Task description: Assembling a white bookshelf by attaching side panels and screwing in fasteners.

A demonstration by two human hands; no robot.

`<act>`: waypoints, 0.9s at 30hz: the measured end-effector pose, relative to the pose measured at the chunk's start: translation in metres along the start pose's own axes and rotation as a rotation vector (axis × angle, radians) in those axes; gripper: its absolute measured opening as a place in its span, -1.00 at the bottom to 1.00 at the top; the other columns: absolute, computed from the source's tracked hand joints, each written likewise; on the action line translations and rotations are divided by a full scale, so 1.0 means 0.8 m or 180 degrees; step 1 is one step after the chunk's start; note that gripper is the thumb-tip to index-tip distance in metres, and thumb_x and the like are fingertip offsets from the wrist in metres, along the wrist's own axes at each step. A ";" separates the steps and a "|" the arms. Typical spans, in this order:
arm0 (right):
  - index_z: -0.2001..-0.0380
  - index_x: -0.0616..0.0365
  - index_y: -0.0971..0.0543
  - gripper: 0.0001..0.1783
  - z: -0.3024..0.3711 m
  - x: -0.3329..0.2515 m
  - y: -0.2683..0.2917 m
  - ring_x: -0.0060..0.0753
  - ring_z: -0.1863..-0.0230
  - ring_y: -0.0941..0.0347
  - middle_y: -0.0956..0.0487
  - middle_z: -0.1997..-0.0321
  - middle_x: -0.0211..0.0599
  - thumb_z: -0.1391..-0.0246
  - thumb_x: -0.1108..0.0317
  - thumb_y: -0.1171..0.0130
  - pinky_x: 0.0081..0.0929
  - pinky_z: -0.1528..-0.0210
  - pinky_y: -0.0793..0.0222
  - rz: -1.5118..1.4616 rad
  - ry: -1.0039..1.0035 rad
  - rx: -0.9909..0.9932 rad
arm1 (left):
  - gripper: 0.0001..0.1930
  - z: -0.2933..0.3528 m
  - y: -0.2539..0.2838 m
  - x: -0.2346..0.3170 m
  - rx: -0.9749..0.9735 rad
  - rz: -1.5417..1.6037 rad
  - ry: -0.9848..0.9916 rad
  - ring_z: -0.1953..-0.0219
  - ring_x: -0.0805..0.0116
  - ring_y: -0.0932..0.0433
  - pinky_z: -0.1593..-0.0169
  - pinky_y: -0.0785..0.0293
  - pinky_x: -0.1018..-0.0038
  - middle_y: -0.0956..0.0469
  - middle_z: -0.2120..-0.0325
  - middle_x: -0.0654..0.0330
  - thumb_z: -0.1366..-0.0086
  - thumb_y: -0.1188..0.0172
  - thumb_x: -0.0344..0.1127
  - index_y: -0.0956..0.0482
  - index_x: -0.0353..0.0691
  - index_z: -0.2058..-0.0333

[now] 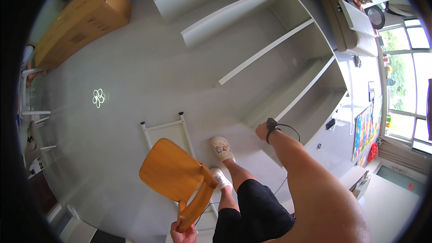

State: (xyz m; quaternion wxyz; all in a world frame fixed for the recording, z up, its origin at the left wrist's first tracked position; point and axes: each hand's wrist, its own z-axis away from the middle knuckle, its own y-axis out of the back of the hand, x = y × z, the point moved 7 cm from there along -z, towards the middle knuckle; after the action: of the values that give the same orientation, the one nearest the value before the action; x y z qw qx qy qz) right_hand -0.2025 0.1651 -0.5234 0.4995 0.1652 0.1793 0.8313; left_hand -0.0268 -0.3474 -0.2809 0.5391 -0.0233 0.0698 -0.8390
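My left hand (183,233), at the bottom edge, is closed round the lower end of an orange-brown wooden chair (168,168). The chair hangs tilted above the floor, its broad flat panel facing up. Farther right, my right hand (262,130) is at the near end of a white shelf unit (265,47), by the edge of a panel. Its fingers are mostly hidden, so I cannot tell whether it grips the panel. A black device with a cable (272,125) is strapped to that wrist. The shelf unit has several long, open compartments.
A white frame with black feet (164,126) lies partly behind the chair. A large cardboard box (83,20) stands far left. My feet in beige clogs (221,148) are between chair and shelves. A sofa (364,45) and a white table (387,207) are on the right.
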 end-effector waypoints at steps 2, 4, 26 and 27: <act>0.28 -0.04 -0.74 -0.79 0.006 0.030 -0.031 -0.11 0.12 -0.68 -0.72 0.19 -0.27 -0.09 0.30 -0.14 0.02 0.23 -0.48 0.0204 -0.0124 -0.0105 | -0.63 -0.005 -0.006 -0.004 0.0075 0.0060 0.0128 0.19 0.10 -0.67 0.26 -0.75 0.27 -0.66 0.19 0.02 -0.18 -0.10 -0.29 -0.57 -0.34 0.06; 0.27 -0.04 -0.74 -0.78 0.018 0.051 -0.051 -0.10 0.11 -0.67 -0.72 0.19 -0.27 -0.10 0.30 -0.13 0.02 0.22 -0.48 0.0177 -0.0081 -0.0221 | -0.60 -0.008 -0.002 -0.004 0.0174 0.0056 0.0134 0.19 0.09 -0.67 0.25 -0.75 0.27 -0.66 0.19 0.02 -0.18 -0.11 -0.28 -0.56 -0.34 0.03; 0.16 0.07 -0.67 -0.76 0.074 0.127 -0.070 -0.05 0.09 -0.65 -0.65 0.12 -0.16 -0.18 0.28 -0.11 0.01 0.16 -0.54 -0.0114 -0.0768 0.0049 | -0.70 -0.026 -0.012 -0.020 0.0194 -0.0378 0.0170 0.10 0.13 -0.68 0.01 -0.64 0.19 -0.68 0.19 0.04 -0.24 -0.09 -0.36 -0.57 -0.32 0.07; 0.17 0.07 -0.66 -0.76 0.084 0.122 -0.052 -0.02 0.09 -0.65 -0.65 0.13 -0.14 -0.22 0.24 -0.09 0.00 0.14 -0.54 -0.0417 -0.0729 0.0238 | -0.70 -0.025 -0.009 -0.020 0.0140 -0.0331 0.0133 0.10 0.13 -0.68 0.01 -0.64 0.19 -0.68 0.19 0.04 -0.24 -0.09 -0.36 -0.57 -0.32 0.07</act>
State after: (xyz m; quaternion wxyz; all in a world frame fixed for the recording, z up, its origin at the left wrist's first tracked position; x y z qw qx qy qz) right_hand -0.1833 0.2794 -0.4742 0.5634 0.2655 0.1624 0.7653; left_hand -0.0292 -0.3282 -0.2995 0.4936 0.0025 0.0612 -0.8675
